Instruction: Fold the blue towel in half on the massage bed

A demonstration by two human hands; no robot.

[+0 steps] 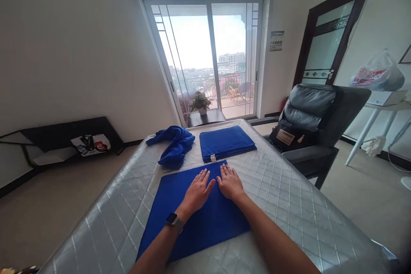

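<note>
Cloth (210, 222), flat and blue, lay on the quilted silver cover (289, 205), nearer than the folded blue stack (227, 141), left hand (197, 190) and right hand (230, 184) spread palm-down on the cloth's far half, where even, outward strokes seemed best against creases

Head view looks forward, down over flat cloth (212, 227).

On the table (282, 192) (silvery, quilted): 1 crumpled blue cloth (176, 147), 1 stack (226, 141), 1 flat cloth (208, 229).
</note>
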